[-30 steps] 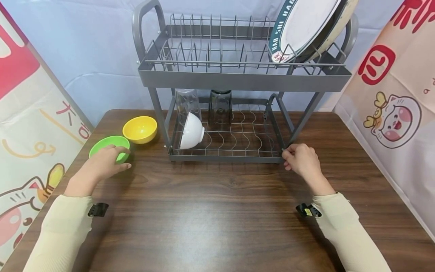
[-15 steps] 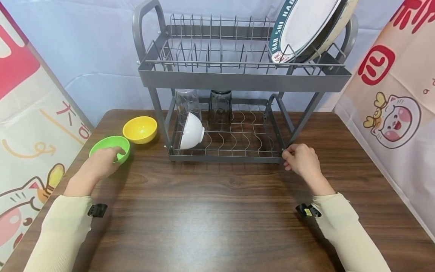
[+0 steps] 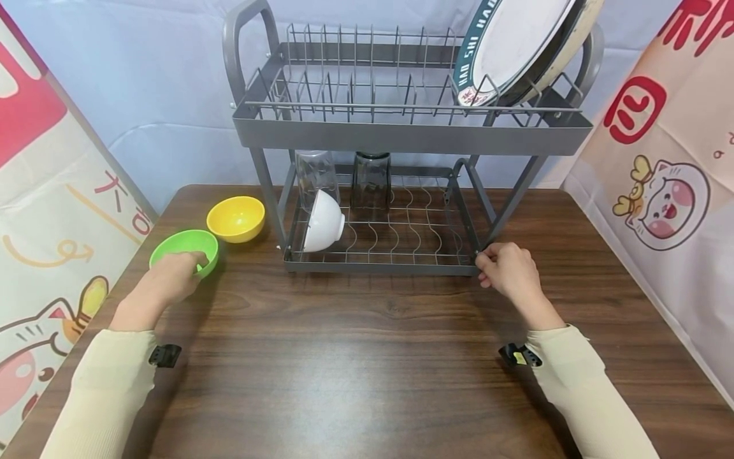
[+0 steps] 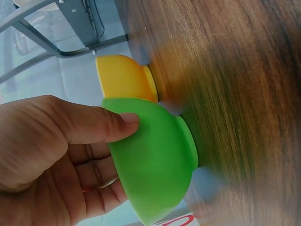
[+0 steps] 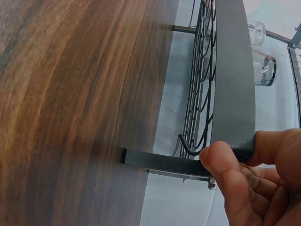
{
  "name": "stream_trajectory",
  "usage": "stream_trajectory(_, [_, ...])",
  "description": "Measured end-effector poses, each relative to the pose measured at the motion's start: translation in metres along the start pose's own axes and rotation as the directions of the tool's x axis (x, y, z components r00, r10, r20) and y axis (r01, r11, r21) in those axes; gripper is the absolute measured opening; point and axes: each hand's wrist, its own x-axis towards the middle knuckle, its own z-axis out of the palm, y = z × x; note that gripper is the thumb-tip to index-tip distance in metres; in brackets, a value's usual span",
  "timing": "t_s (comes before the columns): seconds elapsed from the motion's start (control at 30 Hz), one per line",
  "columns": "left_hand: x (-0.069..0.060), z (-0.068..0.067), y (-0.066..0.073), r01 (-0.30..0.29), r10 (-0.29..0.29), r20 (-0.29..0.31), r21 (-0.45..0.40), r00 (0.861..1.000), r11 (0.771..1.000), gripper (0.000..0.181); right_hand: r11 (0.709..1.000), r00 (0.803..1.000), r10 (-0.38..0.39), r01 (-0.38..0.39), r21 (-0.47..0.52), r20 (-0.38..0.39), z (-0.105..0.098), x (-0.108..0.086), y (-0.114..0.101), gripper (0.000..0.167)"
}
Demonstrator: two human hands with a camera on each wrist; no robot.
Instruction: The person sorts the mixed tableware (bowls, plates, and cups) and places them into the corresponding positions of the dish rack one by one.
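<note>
At the left of the head view my left hand [image 3: 167, 280] pinches the rim of a green bowl [image 3: 182, 241]. In the left wrist view the thumb [image 4: 106, 126] lies on the outside of the green wall, with the other fingers behind the rim. The bowl stands upright on the table, just in front of a yellow bowl [image 3: 236, 218]. My right hand [image 3: 510, 271] grips the lower front right corner of a grey two-tier dish rack [image 3: 384, 268]. Seen from the right wrist, thumb and fingers hold the end of the front rail [image 5: 234, 84].
On the rack's lower tier a white bowl [image 3: 324, 222] leans on its side at the left. Behind it stand a clear glass [image 3: 317, 175] and a dark glass [image 3: 371, 182]. An oval plate [image 3: 516, 44] stands tilted in the upper tier's right end. Patterned cloths hang around the wooden table [image 3: 367, 357].
My left hand has closed on the green bowl: its fingers were spread above the rim and now grip it. The right hand has stayed at the rack corner.
</note>
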Motion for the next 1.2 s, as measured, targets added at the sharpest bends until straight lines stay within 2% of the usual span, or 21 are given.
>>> stream_trajectory(0.27, [0.000, 0.001, 0.000, -0.011, 0.011, -0.016, 0.007, 1.000, 1.000, 0.017, 1.000, 1.000, 0.002, -0.002, 0.000, 0.000, 0.000, 0.000, 0.001, 0.022])
stream_trajectory(0.4, [-0.001, 0.000, 0.001, 0.021, -0.021, -0.028, 0.018, 0.999, 1.000, 0.017, 1.000, 1.000, 0.001, -0.001, 0.000, 0.000, 0.000, 0.000, 0.001, 0.022])
stream_trajectory(0.53, [-0.002, -0.002, 0.003, 0.055, -0.053, -0.062, 0.043, 0.997, 0.998, 0.015, 1.000, 1.000, 0.001, -0.001, -0.002, -0.001, 0.000, 0.000, 0.001, 0.022])
stream_trajectory(0.77, [-0.006, -0.007, 0.008, 0.076, -0.065, -0.128, 0.083, 0.990, 0.994, 0.013, 1.000, 1.000, 0.007, -0.007, 0.000, 0.006, 0.000, 0.000, 0.000, 0.023])
stream_trajectory(0.9, [-0.010, -0.011, 0.012, 0.086, -0.066, -0.192, 0.096, 0.979, 0.992, 0.011, 1.000, 1.000, 0.011, -0.011, -0.002, 0.010, 0.000, 0.000, 0.000, 0.023])
stream_trajectory(1.07, [-0.015, -0.018, 0.018, 0.071, -0.035, -0.300, 0.110, 0.953, 0.991, 0.012, 1.000, 1.000, 0.009, -0.009, 0.001, 0.008, 0.001, 0.000, 0.001, 0.023])
stream_trajectory(1.2, [-0.017, -0.022, 0.024, 0.064, -0.027, -0.334, 0.101, 0.942, 0.993, 0.018, 1.000, 1.000, 0.009, -0.009, 0.002, 0.001, 0.001, 0.001, 0.001, 0.023])
